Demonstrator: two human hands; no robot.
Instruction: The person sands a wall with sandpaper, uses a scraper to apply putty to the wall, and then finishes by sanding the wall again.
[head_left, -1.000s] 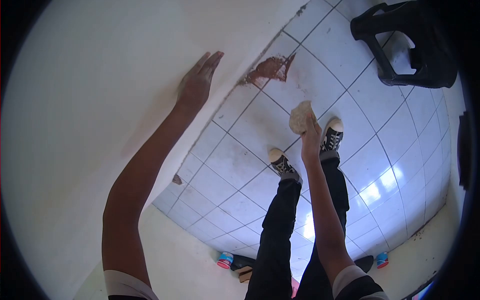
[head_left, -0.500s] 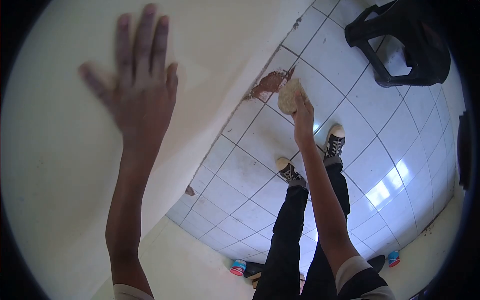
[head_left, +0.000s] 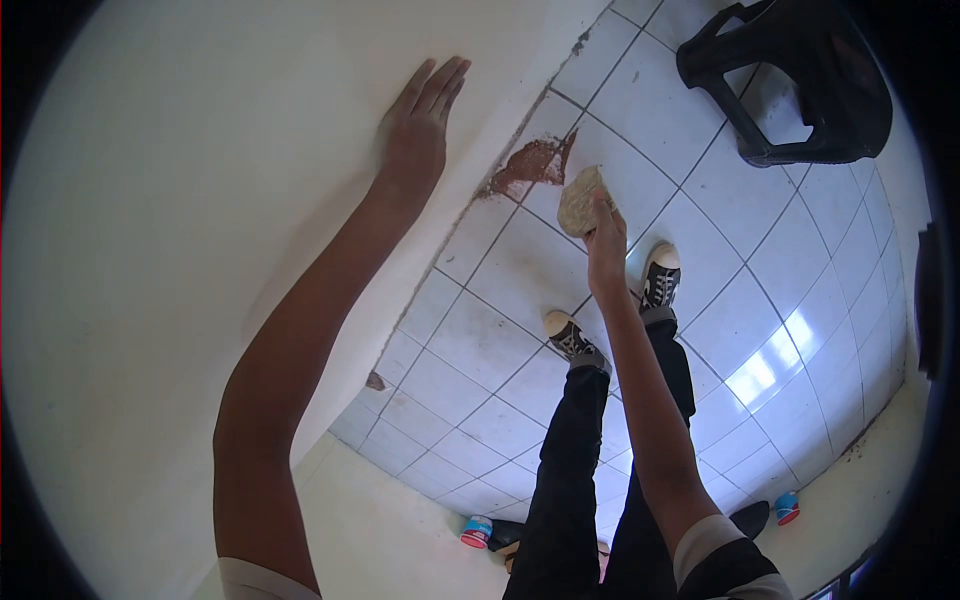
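Note:
My left hand (head_left: 420, 120) is at the pale wall (head_left: 180, 200), seen from the side with its fingers stretched out together and pointing up. It appears to rest against the wall and holds nothing; its palm is hidden. Closed around the lower edge of a beige, rough-textured sponge (head_left: 578, 205) is my right hand (head_left: 606, 245). The sponge is held out above the tiled floor (head_left: 500, 330), apart from the wall. Beyond it lies a reddish-brown broken patch (head_left: 535, 165) in the tiles at the wall's foot.
A black plastic stool (head_left: 815, 85) stands at the upper right. My shoes (head_left: 660, 275) are on the tiles below the right hand. One blue-and-red tin (head_left: 477, 532) sits at the bottom middle, and another tin (head_left: 787, 507) sits by the lower-right wall.
My left hand has swept right across the wall and turned edge-on, its spread fingers coming together. The right hand still holds the sponge in nearly the same place.

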